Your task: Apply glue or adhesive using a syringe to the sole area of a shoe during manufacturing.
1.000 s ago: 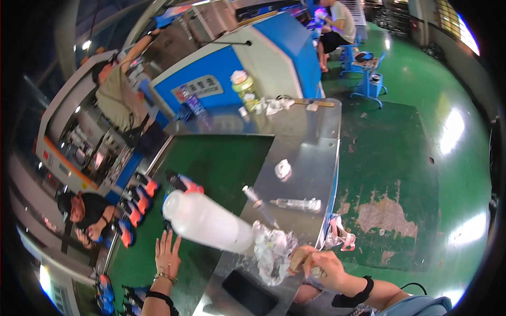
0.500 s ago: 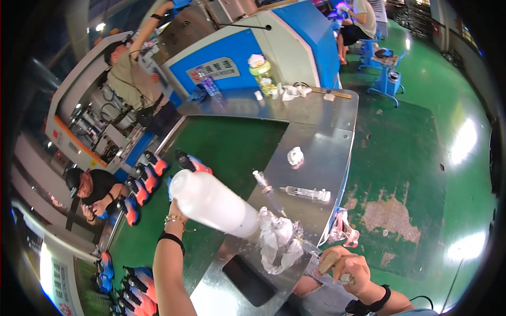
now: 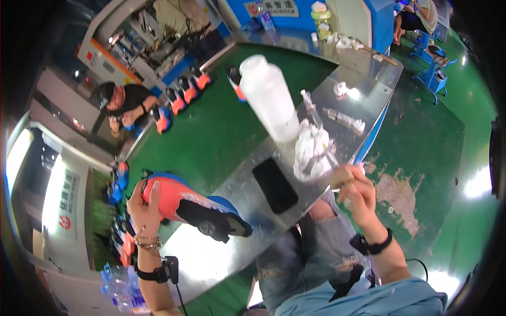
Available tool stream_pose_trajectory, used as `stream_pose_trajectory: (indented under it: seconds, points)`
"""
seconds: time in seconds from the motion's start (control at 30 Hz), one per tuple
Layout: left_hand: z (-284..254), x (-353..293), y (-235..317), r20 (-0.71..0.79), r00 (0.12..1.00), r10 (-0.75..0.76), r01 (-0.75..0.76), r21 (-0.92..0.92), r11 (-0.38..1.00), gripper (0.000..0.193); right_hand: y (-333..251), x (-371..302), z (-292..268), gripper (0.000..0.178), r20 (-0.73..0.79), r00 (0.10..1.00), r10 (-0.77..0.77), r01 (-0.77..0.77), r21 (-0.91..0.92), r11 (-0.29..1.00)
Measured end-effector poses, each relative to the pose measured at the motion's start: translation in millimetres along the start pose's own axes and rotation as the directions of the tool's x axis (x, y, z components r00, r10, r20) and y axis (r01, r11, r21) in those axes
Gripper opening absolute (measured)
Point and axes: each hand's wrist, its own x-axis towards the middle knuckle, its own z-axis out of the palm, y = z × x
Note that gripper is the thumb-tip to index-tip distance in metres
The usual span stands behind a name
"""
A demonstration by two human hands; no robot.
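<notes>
My left hand (image 3: 145,208) grips a coral and blue shoe (image 3: 174,197) by one end, thumb laid over it. The shoe's black part points toward the right, above the metal table edge. My right hand (image 3: 356,192) is curled closed beside a crumpled white cloth (image 3: 311,152). A thin, pale tool seems to stick out of its fingers toward the cloth; its kind is not clear. Behind the cloth stands a large white plastic bottle (image 3: 271,100). Two clear syringes lie farther off, one syringe (image 3: 345,121) to the right and another syringe (image 3: 312,108) by the bottle.
A black phone (image 3: 275,185) lies on the metal tabletop, near its front edge. Several shoes (image 3: 187,90) line the far side of the green belt (image 3: 211,142), where another person (image 3: 129,105) works. Plastic bottles (image 3: 121,289) stand at the lower left.
My left hand has come back from behind the white bottle toward the near left, and a shoe is now in it. The view has swung left and down. My right hand stays closed near the cloth.
</notes>
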Motion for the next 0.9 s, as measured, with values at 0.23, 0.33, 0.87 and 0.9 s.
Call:
stream_pose_trajectory:
  seconds: [0.23,0.33,0.87,0.9]
  points:
    - [6,-95,-11,-0.013,0.992,0.124,-0.121,-0.333,0.935,0.043,22,2,28,0.034,0.11,0.984,0.141,-0.108,-0.258,0.96]
    - [19,-107,-17,-0.092,0.99,0.104,-0.137,-0.543,0.829,0.052,10,-7,37,0.035,0.073,0.963,0.258,-0.23,-0.269,0.935]
    - [32,-87,4,-0.144,0.85,0.507,-0.477,-0.619,0.624,0.053,-92,9,110,0.086,0.47,0.88,0.064,-0.473,0.855,0.215]
    - [31,-86,4,-0.138,0.852,0.505,-0.471,-0.621,0.627,0.053,-91,6,109,0.087,0.485,0.867,0.112,-0.498,0.853,0.157]
